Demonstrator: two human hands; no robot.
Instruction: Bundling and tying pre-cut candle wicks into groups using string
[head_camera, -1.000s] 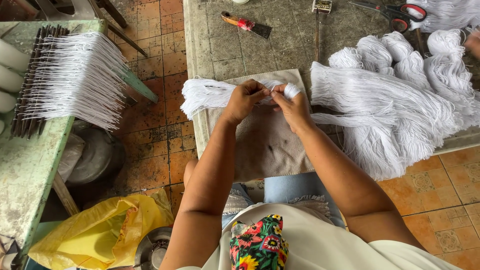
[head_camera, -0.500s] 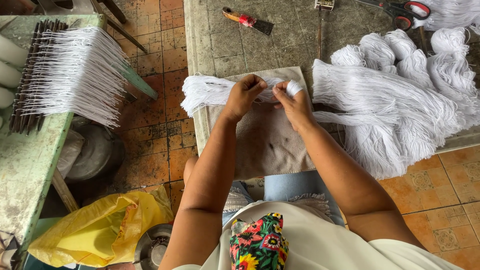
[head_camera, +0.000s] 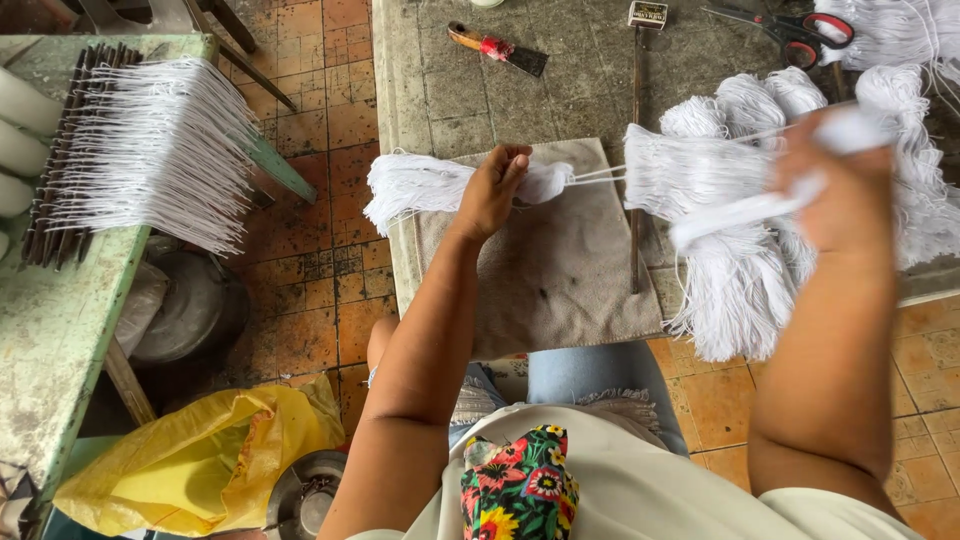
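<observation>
At the centre of the frame, the left hand (head_camera: 492, 190) is closed in a fist around a bundle of white cotton strings (head_camera: 415, 186). The loose ends fan out to the left of the fingers, past the edge of a beige cloth pad (head_camera: 560, 280) lying on the grey concrete slab (head_camera: 590, 80). The bound head of the bundle bulges out just to the right of the thumb.

A taut white cord (head_camera: 600, 174) runs from that head toward the upper right, where the right hand (head_camera: 845, 185) is blurred. It seems to hold the cord, but its grip cannot be made out.

Half a second ago both hands were close together over the cloth pad. Now the right hand has swung out over the pile of finished white string bundles (head_camera: 740, 250), stretching the cord.
</observation>
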